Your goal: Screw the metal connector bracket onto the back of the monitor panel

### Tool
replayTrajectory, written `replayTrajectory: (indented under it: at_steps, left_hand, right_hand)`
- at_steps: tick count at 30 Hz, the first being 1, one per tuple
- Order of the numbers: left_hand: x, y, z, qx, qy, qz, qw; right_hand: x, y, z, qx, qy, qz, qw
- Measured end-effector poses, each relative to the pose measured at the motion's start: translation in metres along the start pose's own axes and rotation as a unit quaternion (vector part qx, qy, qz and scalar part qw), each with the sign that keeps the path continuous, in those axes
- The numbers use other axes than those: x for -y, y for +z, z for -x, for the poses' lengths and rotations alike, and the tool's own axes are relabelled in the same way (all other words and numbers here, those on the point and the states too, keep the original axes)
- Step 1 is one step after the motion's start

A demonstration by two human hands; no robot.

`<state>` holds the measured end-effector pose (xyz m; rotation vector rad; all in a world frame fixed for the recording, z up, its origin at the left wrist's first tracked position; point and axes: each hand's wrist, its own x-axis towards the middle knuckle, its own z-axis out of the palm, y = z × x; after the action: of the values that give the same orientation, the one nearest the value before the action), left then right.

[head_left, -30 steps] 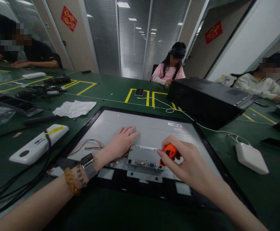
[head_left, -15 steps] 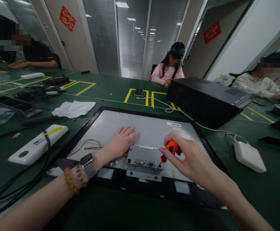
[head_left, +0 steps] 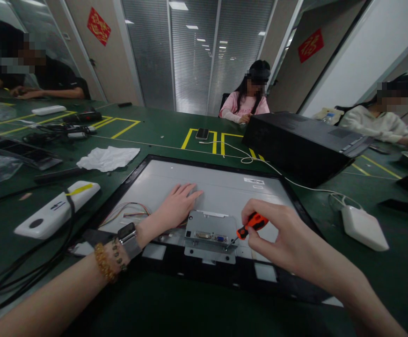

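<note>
Gripping the screwdriver (head_left: 254, 224) by its orange-and-black handle, the right hand (head_left: 277, 229) is curled closed, thumb against fingers. The shaft slants down to the lower right of the metal bracket (head_left: 207, 223) (whether its tip sits in a screw, I cannot tell), which carries 2 ports, 1 of them blue. Just left of the bracket, the left hand (head_left: 176, 206) lies palm down, fingers loosely outstretched, on the grey panel (head_left: 221, 182). Thin wires (head_left: 137, 205) run near that wrist. Beyond the panel's far right corner stands a black box (head_left: 298, 145).
</note>
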<state>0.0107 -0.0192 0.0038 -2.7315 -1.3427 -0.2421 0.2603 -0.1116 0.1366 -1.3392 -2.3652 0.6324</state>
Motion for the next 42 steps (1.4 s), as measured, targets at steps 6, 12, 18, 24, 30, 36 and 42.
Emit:
replayTrajectory:
  at_steps: [6,12,18,24,30,36,42]
  left_hand:
    - [-0.001,0.0,-0.001,0.006,-0.005,-0.012,1.0]
    - [0.0,0.0,0.0,0.001,0.006,-0.018,1.0]
    - [0.002,0.002,0.001,-0.007,0.011,-0.012,1.0]
    - [0.002,0.003,0.001,-0.007,0.008,-0.004,1.0]
    - [0.001,-0.001,0.0,0.005,0.009,-0.017,1.0]
    - [-0.002,-0.005,0.0,0.017,0.007,-0.027,0.999]
    - [-0.003,-0.005,0.0,0.013,0.008,-0.027,1.0]
  right_hand:
    - [0.006,-0.002,0.005,0.021,-0.044,-0.009,0.999]
    - [-0.001,-0.004,0.01,0.022,-0.032,0.031,0.999]
    - [-0.008,-0.003,0.007,0.006,0.0,0.074,0.997]
    - [-0.012,0.001,-0.001,-0.044,0.002,0.119,0.992]
    - [-0.009,0.003,-0.004,-0.062,-0.073,0.096,0.991]
    - [0.001,0.002,-0.004,0.036,-0.077,-0.049,0.995]
    - [0.011,-0.007,0.01,0.034,-0.047,0.046,0.997]
